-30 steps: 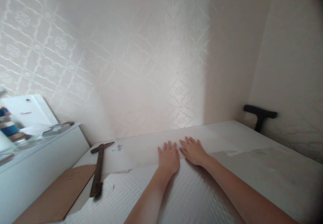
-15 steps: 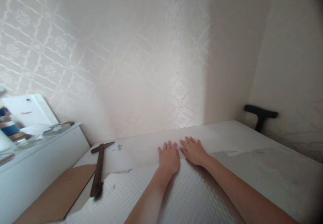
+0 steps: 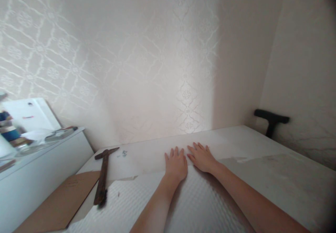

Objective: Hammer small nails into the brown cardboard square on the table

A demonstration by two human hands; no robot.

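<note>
My left hand [image 3: 176, 166] lies palm down with fingers spread on a white table [image 3: 152, 152]. Just to its right, my right hand [image 3: 202, 158] is also flat, fingers apart and angled towards the left one. Neither hand holds anything. Under my forearms is a white sheet with a quilted, dimpled texture [image 3: 131, 198]; its far edge runs near my palms. Left of my hands, a hammer [image 3: 103, 177] with a dark head and a brown wooden handle rests partly on this sheet. Several tiny metal-looking pieces [image 3: 124, 153] lie beside the hammer head, too small to name.
At left, a brown cardboard sheet [image 3: 65, 198] lies by a white cabinet [image 3: 44, 171], which carries a white box [image 3: 31, 114] and assorted items. A black T-shaped handle [image 3: 271, 117] rises beyond the table's right edge. Patterned wallpaper [image 3: 147, 68] covers the wall behind.
</note>
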